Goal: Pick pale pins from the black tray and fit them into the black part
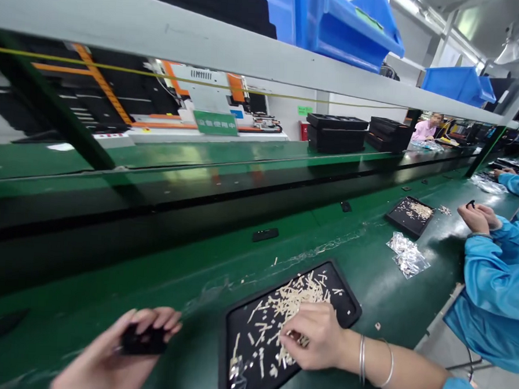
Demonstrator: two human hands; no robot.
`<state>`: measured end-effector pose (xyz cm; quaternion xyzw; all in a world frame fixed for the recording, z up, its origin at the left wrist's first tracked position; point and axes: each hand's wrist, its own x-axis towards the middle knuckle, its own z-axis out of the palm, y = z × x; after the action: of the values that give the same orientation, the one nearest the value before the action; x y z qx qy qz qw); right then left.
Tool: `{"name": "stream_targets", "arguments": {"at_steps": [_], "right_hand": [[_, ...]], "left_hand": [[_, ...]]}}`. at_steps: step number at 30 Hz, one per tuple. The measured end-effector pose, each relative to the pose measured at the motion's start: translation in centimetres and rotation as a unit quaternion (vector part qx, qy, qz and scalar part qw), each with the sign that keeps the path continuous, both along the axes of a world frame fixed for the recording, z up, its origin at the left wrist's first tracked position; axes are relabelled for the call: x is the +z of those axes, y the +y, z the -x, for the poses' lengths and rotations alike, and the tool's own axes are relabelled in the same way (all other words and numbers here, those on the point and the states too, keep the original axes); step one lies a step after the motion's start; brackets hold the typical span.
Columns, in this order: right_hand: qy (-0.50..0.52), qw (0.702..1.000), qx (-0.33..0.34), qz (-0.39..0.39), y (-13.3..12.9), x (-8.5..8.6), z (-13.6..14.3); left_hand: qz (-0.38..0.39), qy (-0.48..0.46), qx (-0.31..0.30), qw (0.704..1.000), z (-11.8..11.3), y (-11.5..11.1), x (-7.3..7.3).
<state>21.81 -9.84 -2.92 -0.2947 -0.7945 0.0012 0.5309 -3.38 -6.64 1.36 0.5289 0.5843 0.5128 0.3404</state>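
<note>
A black tray (349, 306) of pale beige strips (295, 298) lies on the green bench (370, 247), under blue bins (338, 24).

Green bench (194, 284) carries 2 black trays (344, 306) and plastic bags (406, 254).

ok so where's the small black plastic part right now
In the head view, the small black plastic part is pinched in the left hand at lower left, over the green bench, left of the black tray of pale pins.
</note>
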Motion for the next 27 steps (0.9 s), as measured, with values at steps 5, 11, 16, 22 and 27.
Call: {"name": "stream_targets", "arguments": {"at_steps": [5, 11, 16, 22, 27], "right_hand": [[0.016, 0.997, 0.034, 0.074, -0.6, 0.6, -0.3], [0.156, 0.892, 0.095, 0.414, -1.5, 1.5, -1.0], [0.248, 0.787, 0.146, 0.546, -1.2, 1.3, -1.3], [0.241, 0.792, 0.101, 0.552, -1.6, 1.2, -1.2], [0.210, 0.805, 0.073, 0.550, -2.1, 1.5, -1.0]], "left_hand": [[0.102, -0.316, 0.012, 0.943, -5.2, -3.0, -0.2], [0.119, -0.381, -0.004, 0.917, -9.3, -6.8, -1.1], [0.120, -0.414, -0.043, 0.901, -11.0, -8.1, -2.3], [0.100, -0.400, -0.051, 0.909, -11.4, -8.6, -2.8], [0.088, -0.377, -0.083, 0.918, -11.5, -8.9, -3.0]]}}
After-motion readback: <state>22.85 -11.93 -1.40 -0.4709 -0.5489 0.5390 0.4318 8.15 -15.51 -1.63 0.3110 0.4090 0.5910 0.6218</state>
